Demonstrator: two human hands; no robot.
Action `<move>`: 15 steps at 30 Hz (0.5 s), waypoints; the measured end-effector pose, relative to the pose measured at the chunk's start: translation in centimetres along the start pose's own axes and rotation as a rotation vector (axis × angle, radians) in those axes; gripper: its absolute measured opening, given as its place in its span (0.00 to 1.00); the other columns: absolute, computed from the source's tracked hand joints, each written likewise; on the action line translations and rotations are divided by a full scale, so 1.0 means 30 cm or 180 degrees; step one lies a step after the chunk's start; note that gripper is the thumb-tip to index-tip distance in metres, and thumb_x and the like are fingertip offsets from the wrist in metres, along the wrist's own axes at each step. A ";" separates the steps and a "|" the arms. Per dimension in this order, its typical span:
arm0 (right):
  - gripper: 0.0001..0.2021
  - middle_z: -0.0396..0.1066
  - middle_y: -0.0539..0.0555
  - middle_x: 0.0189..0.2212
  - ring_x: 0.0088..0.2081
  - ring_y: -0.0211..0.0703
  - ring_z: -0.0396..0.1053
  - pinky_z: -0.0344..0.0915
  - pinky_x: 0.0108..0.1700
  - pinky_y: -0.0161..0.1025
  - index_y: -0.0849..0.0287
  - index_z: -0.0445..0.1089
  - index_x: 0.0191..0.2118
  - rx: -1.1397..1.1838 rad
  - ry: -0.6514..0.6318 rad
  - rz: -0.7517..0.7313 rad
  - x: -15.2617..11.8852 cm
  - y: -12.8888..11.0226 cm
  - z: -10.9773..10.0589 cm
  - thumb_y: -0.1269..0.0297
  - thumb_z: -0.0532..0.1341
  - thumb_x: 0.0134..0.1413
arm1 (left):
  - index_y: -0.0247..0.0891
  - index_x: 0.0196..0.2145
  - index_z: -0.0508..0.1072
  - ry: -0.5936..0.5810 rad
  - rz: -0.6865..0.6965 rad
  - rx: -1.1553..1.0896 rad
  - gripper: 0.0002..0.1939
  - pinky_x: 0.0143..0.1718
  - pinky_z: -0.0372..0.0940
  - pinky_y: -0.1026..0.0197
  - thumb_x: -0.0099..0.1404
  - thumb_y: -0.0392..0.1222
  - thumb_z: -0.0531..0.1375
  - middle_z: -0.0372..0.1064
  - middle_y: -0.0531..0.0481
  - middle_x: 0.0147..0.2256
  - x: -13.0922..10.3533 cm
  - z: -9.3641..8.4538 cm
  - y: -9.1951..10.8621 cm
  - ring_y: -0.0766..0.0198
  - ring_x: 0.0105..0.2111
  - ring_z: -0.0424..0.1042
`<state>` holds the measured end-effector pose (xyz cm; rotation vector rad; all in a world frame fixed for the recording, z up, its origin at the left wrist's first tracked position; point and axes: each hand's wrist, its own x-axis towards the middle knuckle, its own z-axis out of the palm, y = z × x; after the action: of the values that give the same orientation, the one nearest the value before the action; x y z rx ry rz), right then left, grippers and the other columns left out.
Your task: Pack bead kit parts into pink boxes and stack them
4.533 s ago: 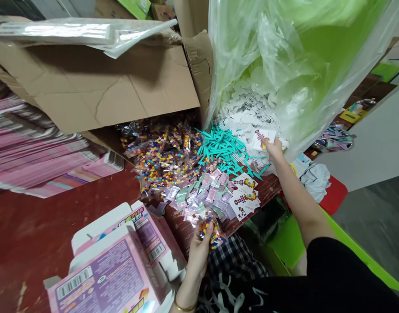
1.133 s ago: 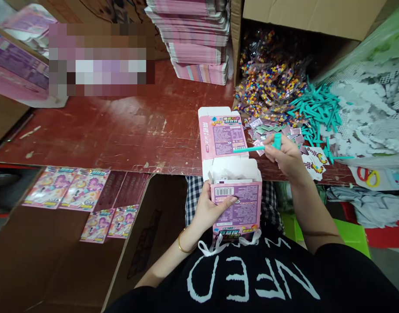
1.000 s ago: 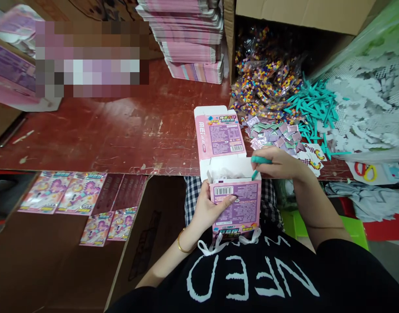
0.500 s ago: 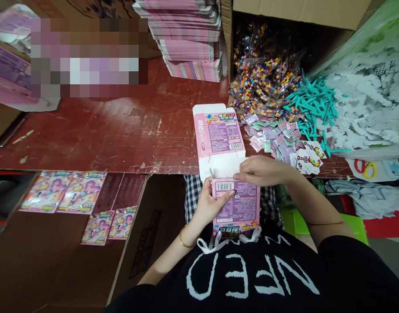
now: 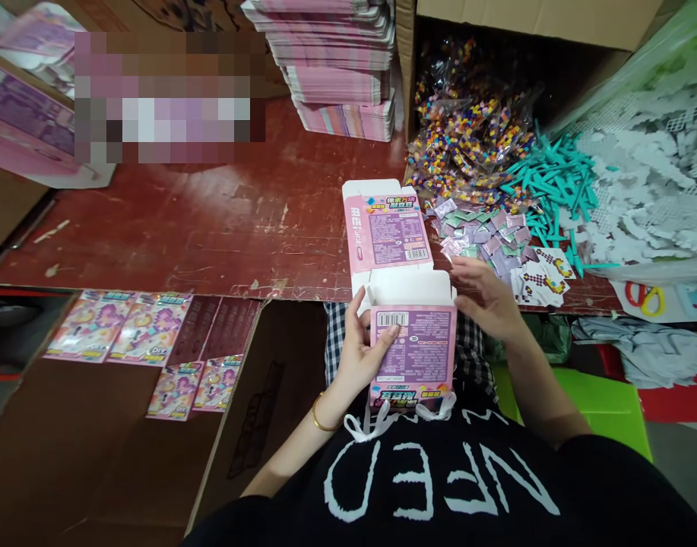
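A pink and purple cardboard box stands at my lap with its top open and white flaps raised. My left hand is closed around its left side, thumb across the printed front near the barcode. My right hand is at the box's upper right corner, fingers apart and nothing in them; whether the thumb touches the side flap I cannot tell. Just beyond lies a second, flattened box on the red table. Small purple and green sachets are piled past my right fingers, beside printed pattern cards.
Bags of coloured beads and turquoise plastic pieces lie at the back right, near a clear bag of white pieces. A tall stack of flat boxes stands behind. At lower left, an open carton holds several printed packs.
My right hand has moved right, off the top edge of the box, and its fingers have spread. The box's top now gapes wider, while my left hand keeps its hold.
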<state>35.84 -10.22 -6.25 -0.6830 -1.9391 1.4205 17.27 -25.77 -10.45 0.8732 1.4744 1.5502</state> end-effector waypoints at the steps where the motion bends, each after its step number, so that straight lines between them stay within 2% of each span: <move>1: 0.18 0.72 0.55 0.45 0.45 0.45 0.72 0.71 0.48 0.44 0.53 0.70 0.49 0.0114 0.0132 0.0115 -0.042 0.032 0.019 0.51 0.67 0.56 | 0.44 0.64 0.52 -0.0018 0.0071 0.0075 0.37 0.45 0.72 0.54 0.63 0.49 0.65 0.71 0.43 0.48 0.004 -0.007 -0.004 0.57 0.44 0.75; 4: 0.14 0.70 0.51 0.33 0.32 0.41 0.70 0.71 0.38 0.41 0.54 0.71 0.41 0.0341 0.0274 0.0346 -0.135 0.100 0.114 0.52 0.67 0.55 | 0.41 0.48 0.66 -0.0181 0.0225 0.0306 0.18 0.41 0.69 0.58 0.66 0.52 0.62 0.69 0.47 0.41 0.025 -0.016 -0.015 0.61 0.39 0.71; 6: 0.12 0.69 0.52 0.36 0.37 0.44 0.71 0.70 0.43 0.44 0.55 0.69 0.38 0.0252 0.0679 0.0130 -0.156 0.108 0.173 0.54 0.68 0.54 | 0.40 0.39 0.66 -0.0234 0.0308 0.0341 0.13 0.36 0.65 0.62 0.67 0.51 0.61 0.65 0.51 0.35 0.039 -0.008 -0.019 0.65 0.33 0.67; 8: 0.16 0.67 0.55 0.42 0.47 0.49 0.71 0.68 0.52 0.49 0.54 0.65 0.41 0.0225 0.1146 -0.0229 -0.149 0.098 0.207 0.54 0.69 0.52 | 0.41 0.39 0.62 -0.0062 0.0431 0.0226 0.15 0.36 0.63 0.63 0.65 0.49 0.64 0.63 0.53 0.35 0.043 0.007 -0.020 0.67 0.32 0.65; 9: 0.19 0.66 0.55 0.43 0.48 0.50 0.71 0.68 0.53 0.51 0.52 0.62 0.42 0.0280 0.1298 -0.0342 -0.141 0.091 0.214 0.53 0.69 0.51 | 0.43 0.41 0.60 0.0059 0.0500 0.0157 0.19 0.37 0.64 0.63 0.62 0.49 0.66 0.63 0.54 0.36 0.041 0.015 -0.019 0.67 0.33 0.66; 12: 0.24 0.64 0.51 0.38 0.39 0.46 0.73 0.72 0.42 0.45 0.50 0.55 0.42 0.0499 0.1351 -0.0463 -0.117 0.078 0.211 0.52 0.70 0.49 | 0.45 0.47 0.57 0.0189 0.0726 0.0029 0.33 0.38 0.66 0.61 0.52 0.52 0.73 0.65 0.53 0.38 0.032 0.031 -0.012 0.64 0.36 0.69; 13: 0.25 0.64 0.50 0.36 0.36 0.44 0.72 0.72 0.39 0.43 0.50 0.54 0.42 0.0511 0.1307 -0.0462 -0.111 0.079 0.206 0.52 0.71 0.49 | 0.44 0.47 0.59 0.0142 0.0804 0.0064 0.34 0.39 0.66 0.60 0.50 0.52 0.74 0.66 0.53 0.38 0.030 0.032 -0.010 0.63 0.37 0.70; 15: 0.25 0.65 0.48 0.34 0.33 0.42 0.72 0.73 0.38 0.43 0.49 0.56 0.45 0.0456 0.1216 -0.0407 -0.104 0.086 0.194 0.52 0.71 0.50 | 0.42 0.43 0.65 0.0061 0.0911 0.0178 0.28 0.43 0.67 0.58 0.50 0.49 0.74 0.68 0.51 0.39 0.031 0.026 -0.009 0.62 0.40 0.71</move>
<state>33.69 -15.43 -10.57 -0.6926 -1.5418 1.2334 17.59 -24.59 -10.71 1.1452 1.4604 1.7334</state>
